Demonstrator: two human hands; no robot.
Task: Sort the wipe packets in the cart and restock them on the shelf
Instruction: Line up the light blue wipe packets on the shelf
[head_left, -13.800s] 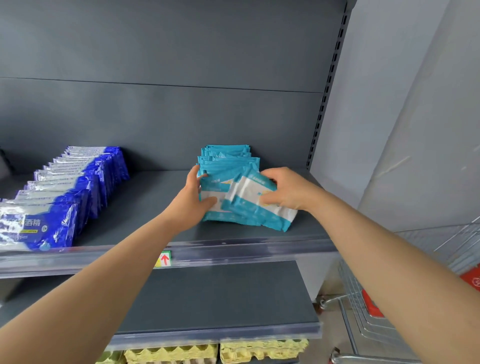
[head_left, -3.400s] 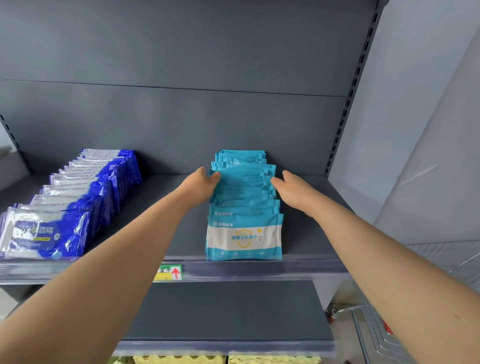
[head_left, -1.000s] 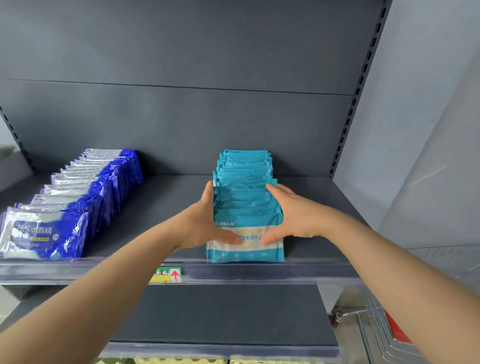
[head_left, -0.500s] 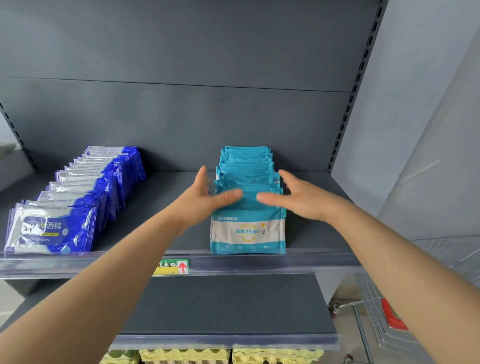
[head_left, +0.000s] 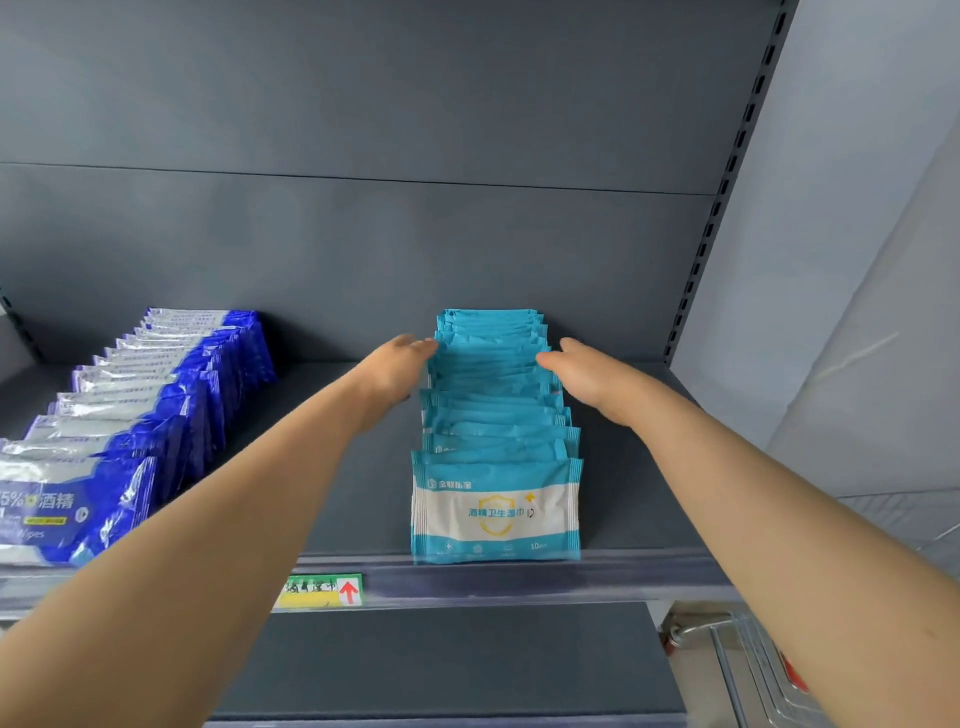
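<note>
A row of teal wipe packets (head_left: 496, 441) stands upright on the grey shelf (head_left: 358, 499), front to back, with a white-banded packet (head_left: 496, 512) facing me at the front lip. My left hand (head_left: 392, 371) lies flat against the row's left side near the back. On the opposite side, my right hand (head_left: 584, 371) presses with straight fingers. Neither hand holds a packet. Further left, a second row of blue and silver wipe packets (head_left: 130, 415) fills the same shelf.
A price tag (head_left: 319, 590) with a red arrow sits on the shelf's clear front rail. A lower shelf (head_left: 447, 665) lies below. The metal cart (head_left: 748, 670) shows at the bottom right, beside a pale wall (head_left: 857, 260). Bare shelf separates the two rows.
Both hands have slid from the front of the teal row, where their fingers met over the packets, back along its sides toward the rear. The row looks straighter.
</note>
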